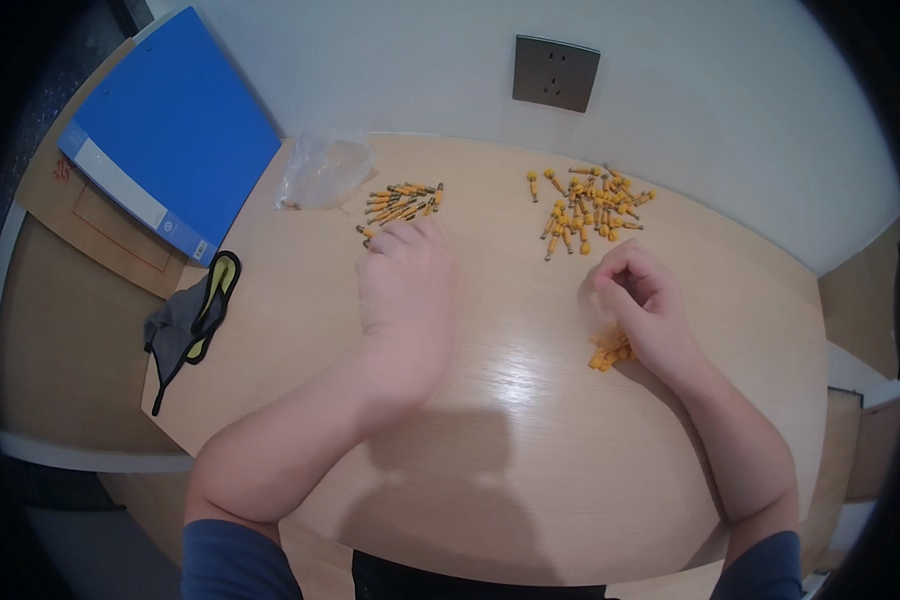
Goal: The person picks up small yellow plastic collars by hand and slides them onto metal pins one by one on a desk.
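My left hand [407, 270] reaches to the near edge of a pile of slim orange sticks with dark metal ends [398, 203]. Its fingers are bent down and together, and the tips are hidden behind the hand. One stick [366, 234] shows right beside those fingers. On the right, my right hand [647, 305] is curled with thumb and forefinger meeting; whatever they hold is not visible. Just under it lies a small heap of short orange pieces [610, 354], partly covered by the hand and with a blur above it.
Beyond my right hand lies a pile of yellow-headed sticks with metal tips [595, 205]. A clear plastic bag [327, 172] rests at the back left. A blue binder [178, 125] and a grey cloth item with black-and-yellow edging [192, 315] are at the left. A dark socket [556, 73] is on the wall.
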`<move>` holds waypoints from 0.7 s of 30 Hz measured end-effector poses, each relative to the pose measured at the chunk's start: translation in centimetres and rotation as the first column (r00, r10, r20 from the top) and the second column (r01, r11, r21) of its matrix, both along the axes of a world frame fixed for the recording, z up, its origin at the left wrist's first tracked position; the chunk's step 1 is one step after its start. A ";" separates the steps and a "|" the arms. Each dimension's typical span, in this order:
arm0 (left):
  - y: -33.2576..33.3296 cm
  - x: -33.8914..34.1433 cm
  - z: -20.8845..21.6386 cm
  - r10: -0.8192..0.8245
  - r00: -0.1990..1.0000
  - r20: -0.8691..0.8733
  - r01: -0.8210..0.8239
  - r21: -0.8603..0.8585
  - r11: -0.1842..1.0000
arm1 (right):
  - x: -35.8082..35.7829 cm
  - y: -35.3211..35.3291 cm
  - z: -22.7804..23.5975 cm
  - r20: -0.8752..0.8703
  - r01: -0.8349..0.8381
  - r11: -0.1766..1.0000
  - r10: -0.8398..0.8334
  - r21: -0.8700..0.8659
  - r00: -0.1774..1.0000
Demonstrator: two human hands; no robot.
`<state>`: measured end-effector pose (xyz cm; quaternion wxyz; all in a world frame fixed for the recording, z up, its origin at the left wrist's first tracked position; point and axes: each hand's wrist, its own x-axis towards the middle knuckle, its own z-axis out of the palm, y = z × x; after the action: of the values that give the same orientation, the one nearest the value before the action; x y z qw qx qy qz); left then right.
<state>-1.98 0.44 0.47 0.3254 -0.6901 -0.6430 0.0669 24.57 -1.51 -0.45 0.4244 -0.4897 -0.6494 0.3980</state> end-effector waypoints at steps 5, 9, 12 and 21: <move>1.5 -1.4 -0.7 0.070 0.997 0.026 -0.070 -0.004 0.998 | -0.2 -0.2 0.7 -0.176 -0.002 0.996 -0.014 -0.091 0.984; 1.1 -0.5 -0.2 0.045 0.998 0.036 -0.044 -0.031 0.999 | -0.1 -0.2 0.6 -0.165 0.014 0.997 -0.026 -0.073 0.986; 1.1 -0.4 -0.1 0.005 0.994 0.112 0.001 -0.052 0.999 | -0.2 -0.3 0.9 -0.153 0.003 0.997 -0.014 -0.074 0.988; 0.9 -0.3 -0.5 -0.125 0.982 0.142 0.122 0.027 0.992 | -0.1 -0.4 0.9 -0.116 0.001 0.998 -0.008 -0.066 0.993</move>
<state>-2.30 1.37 0.00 0.2881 -0.7287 -0.6212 -0.0093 24.42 -1.89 0.41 0.4459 -0.4810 -0.6091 0.4460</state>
